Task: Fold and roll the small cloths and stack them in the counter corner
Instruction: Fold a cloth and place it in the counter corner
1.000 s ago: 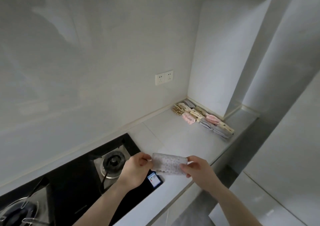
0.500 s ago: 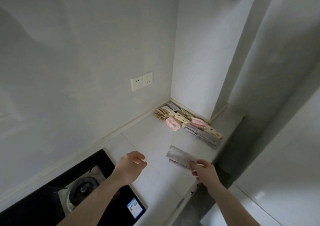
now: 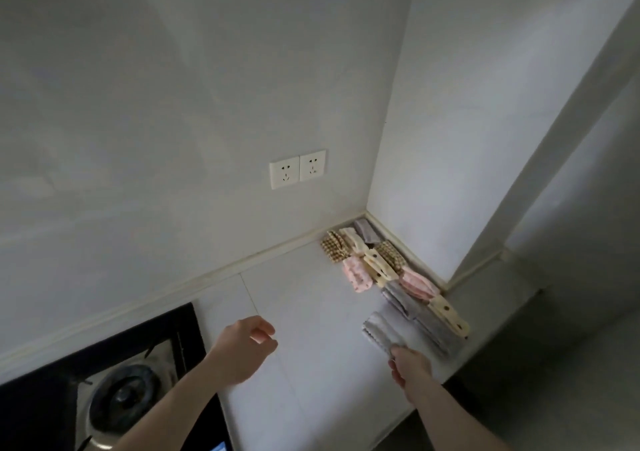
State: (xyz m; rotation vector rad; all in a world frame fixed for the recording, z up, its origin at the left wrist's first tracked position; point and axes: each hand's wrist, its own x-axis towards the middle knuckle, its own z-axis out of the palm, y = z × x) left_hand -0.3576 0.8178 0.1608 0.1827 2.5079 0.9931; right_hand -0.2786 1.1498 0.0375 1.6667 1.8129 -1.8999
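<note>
Folded grey cloth [image 3: 382, 333], lower right of frame, pinched at its near end by the right hand [image 3: 410, 367] against the front of the rolled cloths row [image 3: 391, 274] running to the counter [image 3: 304, 312] corner; left hand [image 3: 244, 350] loosely curled, holding nothing, beside the hob [image 3: 114, 385] at lower left

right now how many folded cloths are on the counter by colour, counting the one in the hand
checked tan cloths: 2
cream cloths: 3
pink cloths: 2
grey cloths: 3 in the row against the wall, as far as the overlap lets me tell
grey cloth in the right hand: 1
total: 11
</note>
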